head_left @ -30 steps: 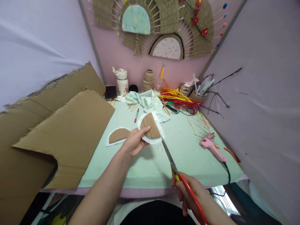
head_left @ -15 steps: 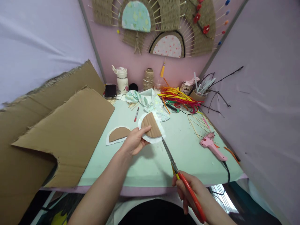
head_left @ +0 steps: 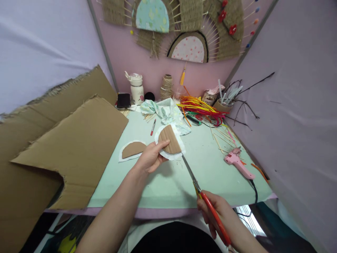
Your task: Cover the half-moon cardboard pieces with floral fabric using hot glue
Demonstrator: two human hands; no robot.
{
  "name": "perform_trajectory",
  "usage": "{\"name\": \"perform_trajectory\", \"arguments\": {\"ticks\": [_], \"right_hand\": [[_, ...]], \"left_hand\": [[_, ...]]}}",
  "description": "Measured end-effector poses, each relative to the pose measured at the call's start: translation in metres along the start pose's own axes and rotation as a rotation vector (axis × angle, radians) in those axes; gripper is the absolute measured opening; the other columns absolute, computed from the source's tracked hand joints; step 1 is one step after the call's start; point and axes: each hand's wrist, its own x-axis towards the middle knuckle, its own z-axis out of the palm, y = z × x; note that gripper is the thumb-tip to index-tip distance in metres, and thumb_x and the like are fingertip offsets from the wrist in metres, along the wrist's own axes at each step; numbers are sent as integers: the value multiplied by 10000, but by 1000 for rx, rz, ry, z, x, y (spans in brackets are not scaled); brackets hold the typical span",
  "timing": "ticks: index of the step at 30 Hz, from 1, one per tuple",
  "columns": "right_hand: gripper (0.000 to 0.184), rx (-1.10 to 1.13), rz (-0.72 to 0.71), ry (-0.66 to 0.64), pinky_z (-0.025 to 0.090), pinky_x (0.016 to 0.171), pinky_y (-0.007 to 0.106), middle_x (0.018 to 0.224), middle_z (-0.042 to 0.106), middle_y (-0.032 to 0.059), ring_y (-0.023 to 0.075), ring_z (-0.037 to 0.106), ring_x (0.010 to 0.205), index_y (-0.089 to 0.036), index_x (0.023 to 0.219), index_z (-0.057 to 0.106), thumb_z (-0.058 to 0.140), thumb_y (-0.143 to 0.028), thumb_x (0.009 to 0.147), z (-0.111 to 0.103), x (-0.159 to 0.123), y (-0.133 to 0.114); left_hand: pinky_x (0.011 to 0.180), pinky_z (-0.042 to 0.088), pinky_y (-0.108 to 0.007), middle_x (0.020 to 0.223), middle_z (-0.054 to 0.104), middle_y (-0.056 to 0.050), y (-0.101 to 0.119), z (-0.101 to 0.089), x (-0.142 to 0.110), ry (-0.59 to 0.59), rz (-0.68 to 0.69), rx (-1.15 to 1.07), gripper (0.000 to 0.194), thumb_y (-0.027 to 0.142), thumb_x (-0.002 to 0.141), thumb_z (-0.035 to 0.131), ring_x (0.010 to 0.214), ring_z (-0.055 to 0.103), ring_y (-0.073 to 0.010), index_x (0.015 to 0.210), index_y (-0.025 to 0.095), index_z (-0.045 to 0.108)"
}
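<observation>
Between thumb and fingers, my left hand (head_left: 152, 156) grips a half-round cardboard piece (head_left: 170, 138) backed by white fabric (head_left: 171, 156) that sticks out around its edge. My right hand (head_left: 213, 209) is closed on scissors (head_left: 210, 207) with red handles. Their blades point up and left, with the tips at the fabric's lower right corner; whether they touch it I cannot tell. A second half-round cardboard piece (head_left: 133, 149) lies on its own white fabric on the table, just left of my left hand.
Large cardboard sheets (head_left: 86, 151) cover the left side. A pink glue gun (head_left: 239, 163) with a cord lies at the right, near thin sticks (head_left: 218, 138). Behind are crumpled patterned fabric (head_left: 168, 110), a red marker (head_left: 153, 127), coloured strips (head_left: 202, 109), twine (head_left: 166, 87) and a bottle (head_left: 137, 89).
Both hands and the held pieces stay almost in place. The fingers of my right hand have shifted slightly on the scissors, and the camera view has moved a little.
</observation>
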Motion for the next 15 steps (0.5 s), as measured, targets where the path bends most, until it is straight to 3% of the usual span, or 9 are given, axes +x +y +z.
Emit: {"name": "perform_trajectory", "arguments": {"ticks": [6, 8, 12, 15], "right_hand": [[428, -152, -12, 39, 313, 352, 205, 504, 404, -65, 84, 389, 371, -225, 661, 399, 514, -617, 787, -12, -6, -5], [432, -265, -83, 156, 321, 401, 227, 511, 395, -54, 106, 399, 417, -230, 650, 386, 466, -624, 807, -24, -2, -10], [382, -637, -164, 511, 326, 515, 264, 537, 450, -21, 154, 427, 515, -239, 649, 351, 417, -547, 865, -50, 25, -22], [257, -820, -139, 619, 305, 530, 264, 621, 532, 13, 175, 485, 559, -230, 728, 393, 447, -433, 877, -61, 50, -28]], "left_hand": [[676, 566, -257, 894, 714, -64, 4, -1, 0, 64, 74, -46, 217, 194, 779, 660, 740, 656, -136, 986, 129, 655], [690, 568, -266, 937, 710, -67, 6, 1, -2, 58, 90, -48, 237, 200, 779, 661, 764, 656, -141, 1006, 133, 649], [749, 574, -313, 1009, 706, -87, 7, 4, -7, -6, 90, -34, 293, 206, 791, 651, 827, 666, -171, 1074, 135, 630], [786, 574, -339, 1020, 710, -94, 6, 4, -8, -53, 79, -29, 317, 204, 796, 646, 865, 675, -193, 1105, 138, 618]]}}
